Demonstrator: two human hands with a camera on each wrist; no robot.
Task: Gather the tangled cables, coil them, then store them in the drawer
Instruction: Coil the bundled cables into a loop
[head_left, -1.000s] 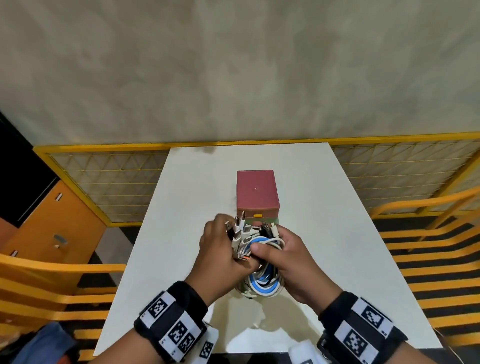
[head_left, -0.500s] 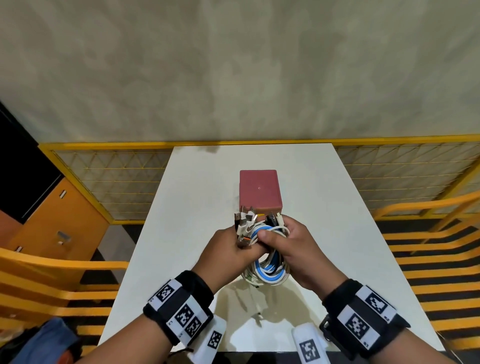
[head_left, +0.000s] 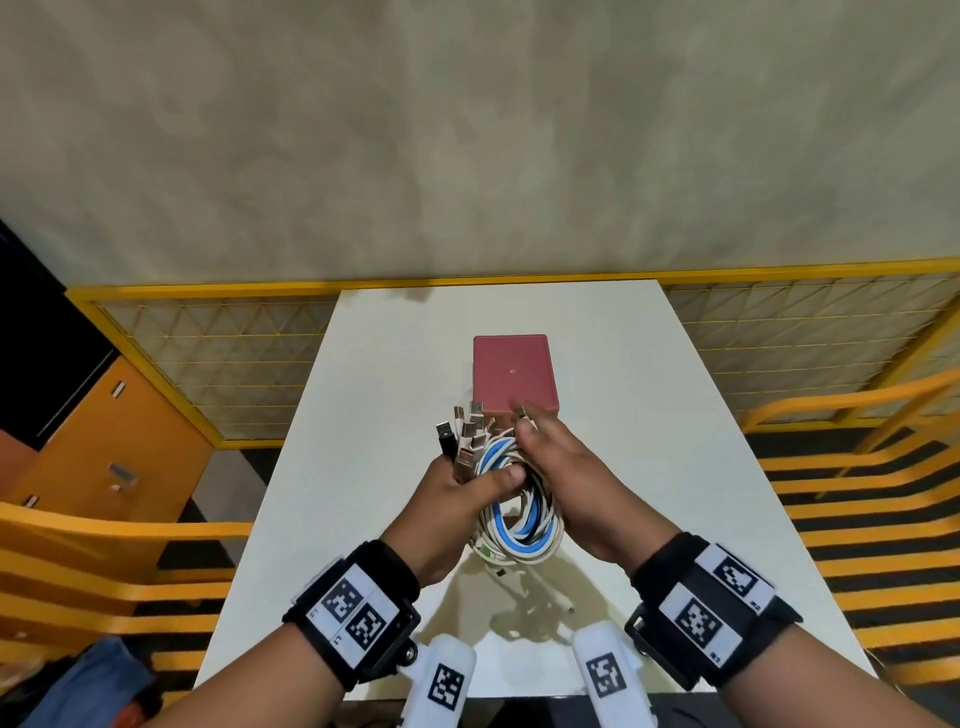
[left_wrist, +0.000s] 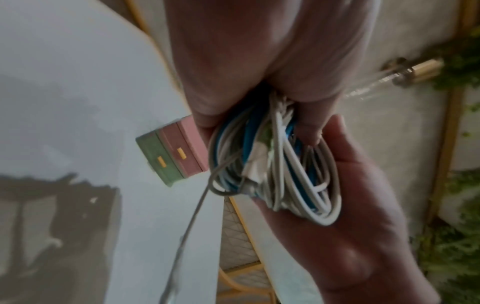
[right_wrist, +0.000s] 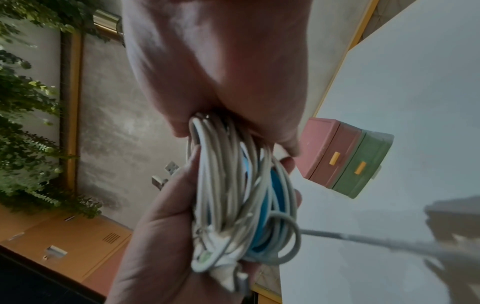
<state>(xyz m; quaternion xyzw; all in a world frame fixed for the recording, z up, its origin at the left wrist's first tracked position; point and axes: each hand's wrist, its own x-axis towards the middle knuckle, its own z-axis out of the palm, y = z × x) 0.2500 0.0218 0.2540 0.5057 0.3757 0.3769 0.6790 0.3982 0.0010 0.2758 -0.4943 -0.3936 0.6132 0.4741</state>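
While the left hand (head_left: 457, 488) grips the coiled cables (head_left: 519, 514) with fingers and thumb curled round the plug end at 12 o'clock, the right hand (head_left: 566, 467) cups them, fingers relaxed, above the worktop (head_left: 675, 441), with the drawer unit (head_left: 514, 371) just beyond. Light, springy, slippery loops; hold across the whole bundle, I judge.

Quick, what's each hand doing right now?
Left hand: grips the cable bundle.
Right hand: fingers straight, resting against the bundle's side.
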